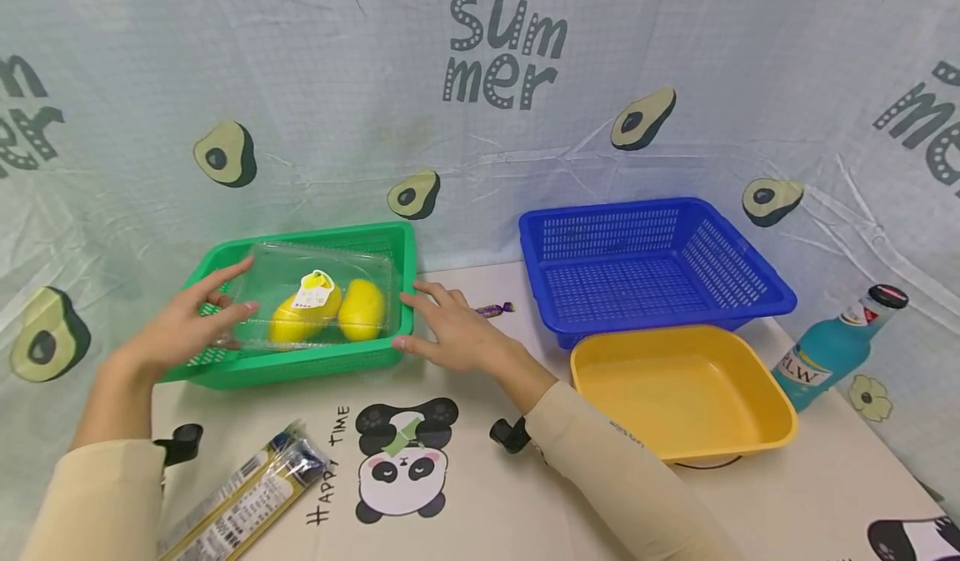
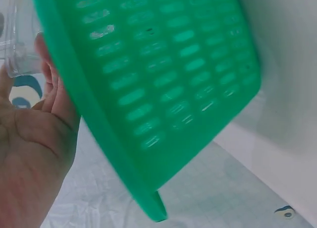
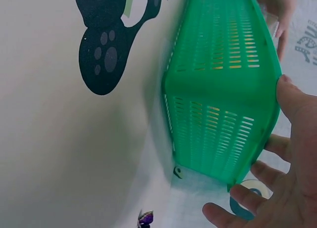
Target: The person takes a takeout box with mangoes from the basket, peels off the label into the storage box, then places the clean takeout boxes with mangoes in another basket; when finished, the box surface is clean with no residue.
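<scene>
A clear plastic box (image 1: 258,294) lies tilted in the green basket (image 1: 300,365), with yellow mangoes or similar fruit (image 1: 362,309) showing through it. On the fruit hangs a white tag (image 1: 312,291). My left hand (image 1: 176,323) holds the box's left end between thumb and fingers; in the left wrist view the box's corner (image 2: 22,59) shows by the fingertips. My right hand (image 1: 457,328) is at the basket's right end. Its fingers are spread and touch the rim in the right wrist view.
A blue basket (image 1: 600,290) stands at the back right, with a yellow tray (image 1: 682,394) before it. Right of the tray is a teal bottle (image 1: 828,348). Long plastic-wrapped packets (image 1: 243,494) lie at the front left. A purple-wrapped candy (image 1: 495,310) lies behind my right hand.
</scene>
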`<state>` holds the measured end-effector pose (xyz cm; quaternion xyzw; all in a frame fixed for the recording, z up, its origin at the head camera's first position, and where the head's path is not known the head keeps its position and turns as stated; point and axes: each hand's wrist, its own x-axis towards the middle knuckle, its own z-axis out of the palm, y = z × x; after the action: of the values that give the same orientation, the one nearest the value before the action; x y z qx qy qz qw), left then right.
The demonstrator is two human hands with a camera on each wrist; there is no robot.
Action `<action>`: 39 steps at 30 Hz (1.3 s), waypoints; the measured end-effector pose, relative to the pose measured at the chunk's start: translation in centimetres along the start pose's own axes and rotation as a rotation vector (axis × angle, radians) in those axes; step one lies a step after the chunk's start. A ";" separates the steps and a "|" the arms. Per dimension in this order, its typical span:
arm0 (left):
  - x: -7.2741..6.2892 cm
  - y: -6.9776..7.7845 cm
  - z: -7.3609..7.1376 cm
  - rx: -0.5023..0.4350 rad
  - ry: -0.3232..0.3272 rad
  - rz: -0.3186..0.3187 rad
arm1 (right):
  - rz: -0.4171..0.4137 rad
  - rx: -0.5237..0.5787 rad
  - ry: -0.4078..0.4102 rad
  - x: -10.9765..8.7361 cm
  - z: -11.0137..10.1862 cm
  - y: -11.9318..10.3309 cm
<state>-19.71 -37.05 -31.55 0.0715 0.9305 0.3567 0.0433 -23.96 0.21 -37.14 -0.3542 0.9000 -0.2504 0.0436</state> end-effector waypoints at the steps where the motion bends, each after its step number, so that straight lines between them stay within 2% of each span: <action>1: 0.0 0.2 -0.1 0.009 0.011 0.014 | 0.001 0.000 0.000 0.0 0.0 0.0; 5: -0.3 0.9 -0.5 0.021 0.057 0.037 | -0.003 0.012 0.003 0.1 0.0 0.0; 13: -1.1 1.9 -1.1 0.036 0.165 0.030 | -0.001 0.038 0.001 0.1 -0.1 0.0; 20: -2.5 2.6 -2.7 0.086 0.241 -0.023 | -0.005 0.020 -0.003 0.4 -0.4 0.0; 26: -3.5 3.3 -2.4 0.056 0.260 -0.021 | 0.002 0.018 -0.028 0.1 -0.9 0.0; 33: -4.1 4.3 -1.9 0.098 0.282 0.055 | -0.036 -0.018 -0.066 -0.5 -2.0 0.2; 39: -4.9 5.0 -1.5 0.089 0.243 0.096 | -0.072 0.004 -0.111 -1.6 -3.6 0.5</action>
<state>-14.60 -35.14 -26.95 0.0739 0.9393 0.3227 -0.0903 -24.00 3.07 -34.41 -0.3994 0.8824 -0.2337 0.0851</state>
